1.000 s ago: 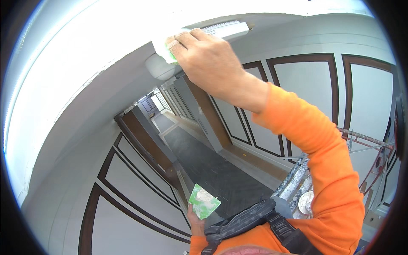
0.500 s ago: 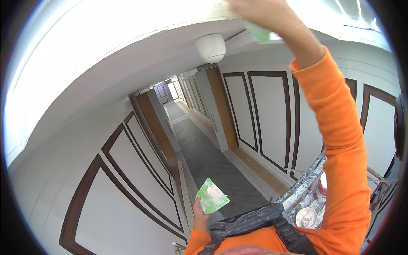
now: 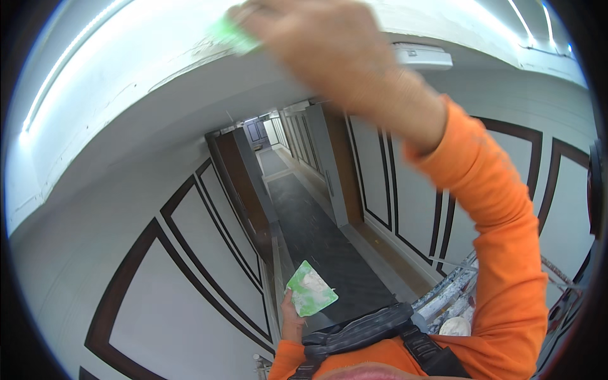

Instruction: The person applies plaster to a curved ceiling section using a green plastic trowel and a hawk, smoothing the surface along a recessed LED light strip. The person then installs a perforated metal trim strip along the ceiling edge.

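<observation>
Low in front of me, my left hand (image 3: 291, 318) grips the edge of a green plastic putty spreader (image 3: 311, 290), and a patch of whitish putty lies on its face. Overhead, my right hand (image 3: 329, 50) is closed round a second green spreader (image 3: 232, 35), blurred by motion. This one is at the pale edge of the ceiling drop (image 3: 180, 57), where rough, patchy marks show. Whether its blade presses on the surface, I cannot tell.
A paint-spattered platform (image 3: 446, 296) at my lower right carries an open tub of white paste (image 3: 455, 327). A white ceiling fixture (image 3: 423, 56) is just beyond my right wrist. Panelled walls (image 3: 183, 297) flank a long corridor with a dark floor (image 3: 304, 234).
My right hand has swept left along the ceiling edge with its spreader. My left hand keeps its spreader in nearly the same place. The view has shifted slightly.
</observation>
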Demonstrator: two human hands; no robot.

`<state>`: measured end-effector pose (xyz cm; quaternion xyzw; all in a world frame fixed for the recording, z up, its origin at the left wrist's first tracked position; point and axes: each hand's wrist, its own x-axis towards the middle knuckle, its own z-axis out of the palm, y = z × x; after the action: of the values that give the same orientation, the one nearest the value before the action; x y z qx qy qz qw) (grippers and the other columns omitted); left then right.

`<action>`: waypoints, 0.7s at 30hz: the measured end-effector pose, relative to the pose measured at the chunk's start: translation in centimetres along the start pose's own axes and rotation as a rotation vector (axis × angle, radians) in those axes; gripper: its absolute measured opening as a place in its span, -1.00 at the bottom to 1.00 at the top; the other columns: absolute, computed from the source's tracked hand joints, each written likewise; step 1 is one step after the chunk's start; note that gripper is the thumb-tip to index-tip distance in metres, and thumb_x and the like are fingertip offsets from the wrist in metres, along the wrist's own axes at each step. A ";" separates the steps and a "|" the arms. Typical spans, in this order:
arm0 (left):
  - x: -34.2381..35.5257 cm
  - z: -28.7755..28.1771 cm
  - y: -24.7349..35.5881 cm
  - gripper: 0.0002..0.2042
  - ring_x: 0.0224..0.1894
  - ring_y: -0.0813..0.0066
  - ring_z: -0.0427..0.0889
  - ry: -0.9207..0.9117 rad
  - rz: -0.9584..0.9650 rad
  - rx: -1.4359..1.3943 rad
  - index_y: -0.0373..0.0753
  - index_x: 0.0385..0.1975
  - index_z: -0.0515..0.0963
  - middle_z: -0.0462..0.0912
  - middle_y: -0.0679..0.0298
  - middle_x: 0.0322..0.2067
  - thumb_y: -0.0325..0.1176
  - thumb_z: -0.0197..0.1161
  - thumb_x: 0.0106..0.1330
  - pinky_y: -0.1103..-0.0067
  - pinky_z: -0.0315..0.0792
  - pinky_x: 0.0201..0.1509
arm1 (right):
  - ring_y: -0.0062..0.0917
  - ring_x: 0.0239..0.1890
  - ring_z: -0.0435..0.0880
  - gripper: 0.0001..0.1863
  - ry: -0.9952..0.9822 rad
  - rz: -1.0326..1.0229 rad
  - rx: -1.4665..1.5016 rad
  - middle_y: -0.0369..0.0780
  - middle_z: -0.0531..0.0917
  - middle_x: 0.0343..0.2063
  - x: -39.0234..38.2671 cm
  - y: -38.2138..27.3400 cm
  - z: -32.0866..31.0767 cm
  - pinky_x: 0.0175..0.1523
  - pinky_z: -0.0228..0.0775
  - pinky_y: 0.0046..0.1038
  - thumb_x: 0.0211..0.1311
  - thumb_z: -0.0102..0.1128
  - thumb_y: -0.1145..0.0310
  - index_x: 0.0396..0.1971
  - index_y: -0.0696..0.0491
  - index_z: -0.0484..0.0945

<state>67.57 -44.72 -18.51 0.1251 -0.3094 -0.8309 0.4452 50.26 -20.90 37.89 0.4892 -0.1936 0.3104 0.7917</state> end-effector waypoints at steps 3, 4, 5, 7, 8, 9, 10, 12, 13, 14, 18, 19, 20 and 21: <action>0.1 0.3 0.0 -0.48 0.25 0.05 0.58 0.053 -0.030 0.001 -0.32 0.30 0.43 0.58 0.04 0.24 -0.03 0.02 0.55 0.16 0.43 0.37 | -0.45 -0.06 0.74 -0.71 -0.190 -0.193 -0.145 -0.28 0.76 -0.14 -3.0 4.6 1.0 0.01 0.67 -0.45 0.29 0.26 0.43 0.01 -0.03 0.67; -0.5 -0.1 0.3 -0.48 0.25 0.05 0.58 0.057 0.004 0.001 -0.32 0.30 0.43 0.58 0.04 0.24 -0.03 0.02 0.55 0.15 0.43 0.37 | -0.42 -0.02 0.73 -0.64 -0.194 -0.270 -0.148 -0.30 0.76 -0.09 -3.9 4.9 0.9 0.09 0.66 -0.45 0.33 0.26 0.38 0.12 -0.07 0.65; -0.4 0.2 0.1 -0.47 0.24 0.05 0.59 0.044 0.016 0.001 -0.32 0.30 0.43 0.57 0.04 0.24 -0.03 0.02 0.55 0.15 0.43 0.37 | -0.44 -0.04 0.74 -0.67 -0.208 -0.262 -0.110 -0.30 0.76 -0.10 -5.1 5.7 -0.2 0.05 0.66 -0.44 0.30 0.26 0.42 0.05 -0.05 0.67; -0.6 -0.4 0.2 -0.48 0.24 0.04 0.59 0.070 0.015 -0.014 -0.32 0.29 0.43 0.58 0.04 0.23 -0.03 0.01 0.56 0.14 0.43 0.37 | -0.46 -0.09 0.75 -0.74 -0.221 -0.228 -0.018 -0.29 0.77 -0.13 -7.4 6.5 -2.2 -0.01 0.67 -0.43 0.23 0.26 0.50 -0.08 -0.01 0.70; -0.6 -0.2 0.2 -0.48 0.24 0.04 0.59 0.052 0.005 -0.048 -0.32 0.29 0.43 0.58 0.04 0.23 -0.03 0.00 0.56 0.14 0.43 0.36 | -0.45 -0.03 0.72 -0.69 -0.280 -0.214 0.035 -0.29 0.75 -0.07 -6.9 7.1 -2.9 0.05 0.64 -0.42 0.25 0.25 0.49 -0.01 -0.04 0.69; -0.4 0.1 0.2 -0.49 0.23 0.03 0.59 0.030 -0.005 -0.083 -0.32 0.29 0.44 0.58 0.04 0.23 -0.04 0.00 0.56 0.13 0.43 0.36 | -0.43 0.02 0.70 -0.63 -0.339 -0.204 0.085 -0.29 0.74 -0.01 -5.6 8.0 -4.0 0.11 0.62 -0.41 0.27 0.25 0.48 0.07 -0.07 0.67; -0.3 0.5 0.1 -0.49 0.23 0.03 0.59 0.011 -0.012 -0.117 -0.32 0.28 0.44 0.59 0.04 0.22 -0.04 -0.01 0.56 0.13 0.43 0.36 | -0.42 0.08 0.67 -0.58 -0.395 -0.192 0.136 -0.30 0.73 0.05 -3.8 8.6 -5.1 0.17 0.60 -0.39 0.29 0.25 0.47 0.15 -0.10 0.65; 0.3 -0.3 0.3 -0.50 0.23 0.03 0.59 0.029 -0.015 -0.063 -0.33 0.28 0.44 0.59 0.04 0.21 -0.06 -0.01 0.57 0.14 0.44 0.35 | -0.33 -0.02 0.72 -0.63 -0.412 -0.160 0.240 -0.22 0.76 -0.07 3.2 8.7 -3.2 0.07 0.59 -0.33 0.23 0.14 0.54 0.01 -0.02 0.72; 1.5 0.1 -0.4 -0.51 0.22 0.03 0.60 0.005 -0.043 -0.044 -0.33 0.28 0.44 0.59 0.03 0.21 -0.07 -0.01 0.57 0.14 0.44 0.35 | -0.24 -0.13 0.76 -0.63 -0.351 -0.265 0.328 -0.12 0.80 -0.19 8.1 7.9 -1.8 -0.01 0.59 -0.28 0.22 0.02 0.59 -0.11 0.06 0.77; 1.0 0.2 -0.1 -0.51 0.22 0.04 0.60 0.004 -0.046 -0.041 -0.33 0.27 0.44 0.60 0.03 0.20 -0.07 -0.01 0.57 0.15 0.44 0.35 | -0.25 -0.16 0.76 -0.63 -0.403 -0.328 0.396 -0.09 0.79 -0.21 10.7 6.4 -1.1 0.02 0.57 -0.24 0.23 0.05 0.57 -0.07 0.07 0.76; 0.1 0.5 0.9 -0.51 0.20 0.07 0.62 -0.009 -0.013 -0.018 -0.34 0.27 0.45 0.61 0.03 0.19 -0.08 0.00 0.56 0.19 0.46 0.34 | -0.24 -0.18 0.75 -0.62 -0.828 -0.214 0.181 -0.10 0.79 -0.21 15.0 1.4 -2.9 0.02 0.54 -0.19 0.27 0.06 0.54 -0.02 -0.02 0.77; -0.1 0.0 1.3 -0.51 0.20 0.08 0.62 -0.005 0.002 -0.012 -0.34 0.26 0.45 0.61 0.03 0.18 -0.08 0.01 0.56 0.20 0.46 0.34 | -0.27 -0.17 0.75 -0.65 -0.750 -0.263 0.200 -0.16 0.79 -0.20 13.0 2.5 -2.2 0.01 0.53 -0.22 0.27 0.11 0.52 -0.05 -0.05 0.78; 0.4 0.1 1.0 -0.52 0.20 0.08 0.62 -0.028 -0.019 -0.022 -0.34 0.26 0.45 0.62 0.03 0.18 -0.08 0.01 0.56 0.20 0.46 0.33 | -0.29 -0.16 0.75 -0.69 -0.683 -0.323 0.196 -0.21 0.79 -0.20 11.3 3.8 -2.1 0.00 0.53 -0.24 0.27 0.16 0.50 -0.07 -0.07 0.78; 1.2 0.0 0.7 -0.52 0.20 0.09 0.62 -0.052 -0.040 -0.031 -0.33 0.26 0.45 0.62 0.04 0.18 -0.08 0.02 0.56 0.20 0.46 0.33 | -0.32 -0.15 0.75 -0.72 -0.611 -0.385 0.189 -0.26 0.80 -0.20 9.9 5.1 -1.9 -0.01 0.53 -0.26 0.27 0.22 0.48 -0.10 -0.09 0.79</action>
<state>67.31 -45.97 -18.01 0.1028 -0.3056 -0.8473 0.4220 54.10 -14.53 46.40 0.6576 -0.2961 0.0120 0.6927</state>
